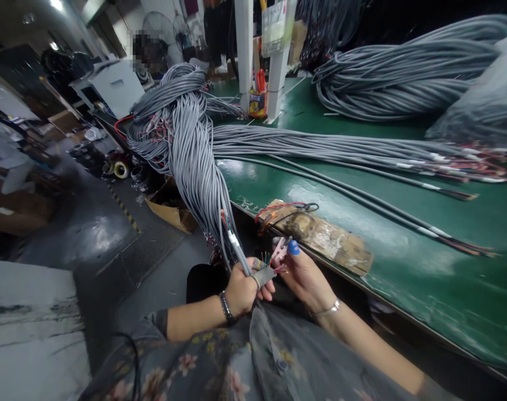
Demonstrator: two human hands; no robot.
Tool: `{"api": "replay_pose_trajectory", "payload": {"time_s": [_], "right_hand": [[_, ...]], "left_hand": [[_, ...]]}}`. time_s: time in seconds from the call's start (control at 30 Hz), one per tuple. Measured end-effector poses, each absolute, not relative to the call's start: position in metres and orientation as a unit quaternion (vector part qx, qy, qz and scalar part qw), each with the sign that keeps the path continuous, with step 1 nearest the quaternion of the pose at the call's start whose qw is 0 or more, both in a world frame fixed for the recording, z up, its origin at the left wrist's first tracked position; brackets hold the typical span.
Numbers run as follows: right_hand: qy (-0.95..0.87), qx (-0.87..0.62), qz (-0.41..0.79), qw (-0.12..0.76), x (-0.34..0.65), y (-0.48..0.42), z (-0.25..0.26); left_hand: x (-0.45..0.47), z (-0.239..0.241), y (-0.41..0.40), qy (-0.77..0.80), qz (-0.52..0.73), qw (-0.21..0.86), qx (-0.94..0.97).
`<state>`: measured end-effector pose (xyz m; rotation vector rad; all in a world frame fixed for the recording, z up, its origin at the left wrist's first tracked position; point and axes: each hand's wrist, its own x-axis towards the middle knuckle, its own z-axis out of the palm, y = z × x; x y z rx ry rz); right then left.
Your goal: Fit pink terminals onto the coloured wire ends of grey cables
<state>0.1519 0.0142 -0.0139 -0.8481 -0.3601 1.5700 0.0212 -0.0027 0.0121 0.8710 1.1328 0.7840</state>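
Note:
Wrapped around a grey cable (244,262) is my left hand (242,289), closed just in front of my body. Thin coloured wires (268,262) fan out from the cable's end beyond the fingers, some of them green and red. My right hand (306,278) is closed beside them, with a blue cover on the thumb. Between its thumb and fingers it pinches a small pale pink clip-like piece (279,250), close to the loose wire ends. The piece's exact kind is unclear, and its lower part is hidden by the fingers.
A thick bundle of grey cables (193,145) hangs over the edge of the green table (404,217). More cables (320,142) lie along it, near a large coil (404,72). At the near edge sits a worn wooden block (320,234) with wires. An open cardboard box (170,209) stands below.

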Motion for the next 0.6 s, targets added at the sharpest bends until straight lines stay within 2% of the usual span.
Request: {"api": "replay_pose_trajectory", "payload": {"time_s": [0.6], "right_hand": [[-0.125,-0.328,0.729,0.588,0.146,0.006,-0.007]], "left_hand": [[0.012,0.015,-0.007,0.513,0.374,0.670,0.385]]}}
